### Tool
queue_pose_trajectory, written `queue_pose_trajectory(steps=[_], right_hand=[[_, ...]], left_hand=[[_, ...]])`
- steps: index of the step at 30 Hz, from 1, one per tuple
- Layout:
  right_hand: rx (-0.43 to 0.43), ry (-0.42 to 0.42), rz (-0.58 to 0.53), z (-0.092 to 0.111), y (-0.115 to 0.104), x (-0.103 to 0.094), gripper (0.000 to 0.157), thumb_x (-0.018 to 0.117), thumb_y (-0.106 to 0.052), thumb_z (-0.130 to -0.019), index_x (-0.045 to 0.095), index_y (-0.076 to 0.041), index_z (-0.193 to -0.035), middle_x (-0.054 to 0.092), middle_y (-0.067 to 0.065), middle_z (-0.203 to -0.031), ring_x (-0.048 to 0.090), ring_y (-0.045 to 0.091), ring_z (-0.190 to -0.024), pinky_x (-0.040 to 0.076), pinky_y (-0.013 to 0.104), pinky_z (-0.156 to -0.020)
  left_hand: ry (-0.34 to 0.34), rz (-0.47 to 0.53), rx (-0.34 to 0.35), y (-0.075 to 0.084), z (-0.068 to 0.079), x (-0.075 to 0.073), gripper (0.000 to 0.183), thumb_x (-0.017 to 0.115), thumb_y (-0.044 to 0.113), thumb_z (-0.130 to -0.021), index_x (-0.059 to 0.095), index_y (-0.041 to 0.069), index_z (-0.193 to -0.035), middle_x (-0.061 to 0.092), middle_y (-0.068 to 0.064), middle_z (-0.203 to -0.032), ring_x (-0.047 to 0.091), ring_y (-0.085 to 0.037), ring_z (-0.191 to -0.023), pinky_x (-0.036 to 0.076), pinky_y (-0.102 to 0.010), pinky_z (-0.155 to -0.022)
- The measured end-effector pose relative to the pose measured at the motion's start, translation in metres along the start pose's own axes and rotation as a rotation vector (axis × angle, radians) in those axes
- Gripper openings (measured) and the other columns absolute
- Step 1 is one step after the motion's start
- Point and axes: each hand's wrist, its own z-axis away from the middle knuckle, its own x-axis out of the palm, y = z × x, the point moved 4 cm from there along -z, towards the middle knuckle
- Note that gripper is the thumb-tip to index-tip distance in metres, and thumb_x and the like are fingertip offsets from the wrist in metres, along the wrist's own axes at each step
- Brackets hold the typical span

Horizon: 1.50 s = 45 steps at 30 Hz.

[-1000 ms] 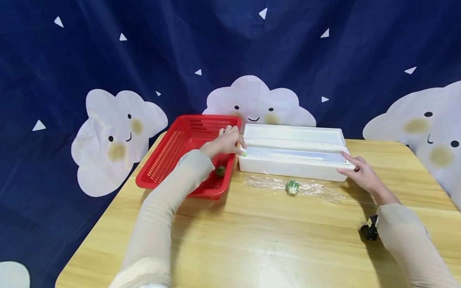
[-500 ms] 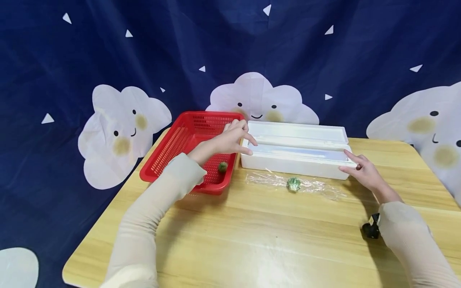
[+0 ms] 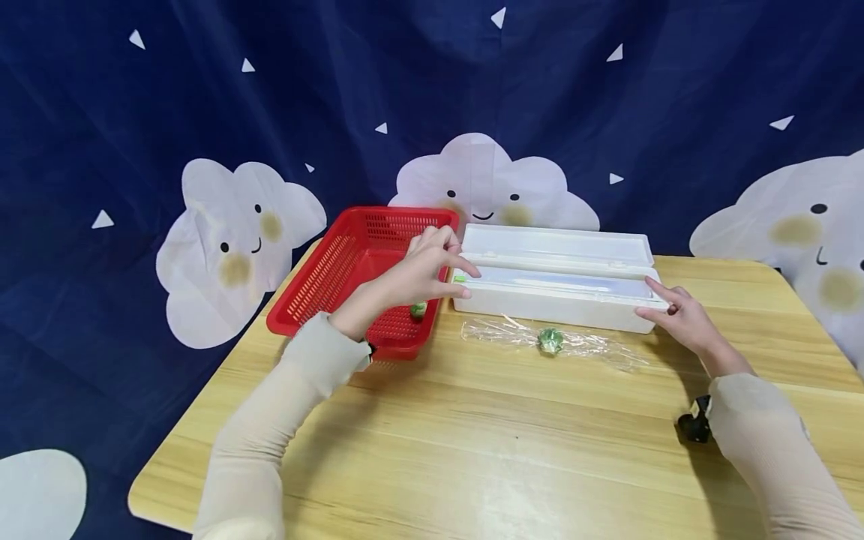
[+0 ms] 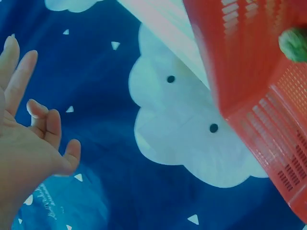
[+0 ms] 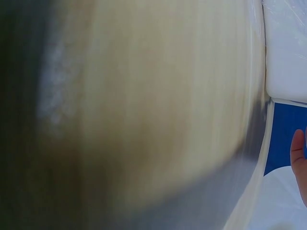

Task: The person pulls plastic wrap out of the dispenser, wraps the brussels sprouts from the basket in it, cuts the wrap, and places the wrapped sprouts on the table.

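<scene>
A long white cling film box point(image 3: 553, 307) stands on the table, its lid point(image 3: 553, 244) raised at the back. A small bright green piece point(image 3: 460, 279) shows at its left end. My left hand point(image 3: 421, 274) hovers by that end, thumb and forefinger spread, holding nothing. My right hand point(image 3: 682, 319) grips the box's right end, thumb on the front face and forefinger on top. In front of the box lies a small green vegetable point(image 3: 550, 341) in a strip of clear film point(image 3: 601, 346). The right wrist view is mostly blurred table.
A red plastic basket point(image 3: 286, 311) sits left of the box, under my left forearm. Another round green vegetable point(image 3: 418, 308) lies inside it. A black object point(image 3: 693, 426) shows beside my right sleeve. A dark blue cloud-patterned curtain point(image 3: 378, 60) hangs behind the table.
My left thumb and forefinger were at the green piece on the box's left end; they have come off it and spread apart. The right hand keeps its grip. The head view has shifted slightly.
</scene>
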Motion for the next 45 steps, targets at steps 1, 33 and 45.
queue_pose_trajectory(steps=[1, 33, 45], right_hand=[[0.002, -0.002, 0.001, 0.0, 0.0, 0.0, 0.064, 0.062, -0.022, -0.087, 0.028, -0.003, -0.139, 0.035, 0.013, -0.09, 0.026, 0.013, -0.066, 0.027, 0.024, -0.052], [-0.083, -0.016, 0.058, -0.003, -0.005, -0.002, 0.063, 0.063, -0.013, -0.086, 0.03, 0.0, -0.137, 0.038, 0.015, -0.086, 0.028, 0.01, -0.064, 0.028, 0.024, -0.053], [-0.109, -0.071, 0.058, 0.001, -0.004, -0.007, 0.077, 0.063, -0.01, -0.085, 0.012, -0.002, -0.143, 0.039, 0.031, -0.106, 0.033, 0.002, -0.068, 0.03, 0.017, -0.056]], left_hand=[[0.012, 0.001, -0.003, 0.002, 0.002, 0.001, 0.027, 0.075, 0.026, -0.075, 0.072, 0.017, -0.099, 0.04, -0.002, -0.088, 0.034, -0.017, -0.094, 0.023, -0.035, -0.079], [-0.28, -0.013, -0.218, 0.011, 0.008, 0.115, 0.04, 0.07, 0.029, -0.079, 0.064, 0.018, -0.117, 0.058, -0.002, -0.095, 0.035, -0.015, -0.092, 0.029, -0.028, -0.08], [-0.401, -0.159, -0.341, -0.005, -0.006, 0.146, 0.049, 0.064, 0.037, -0.084, 0.051, 0.028, -0.13, 0.044, -0.006, -0.101, 0.028, -0.02, -0.093, 0.028, -0.025, -0.066]])
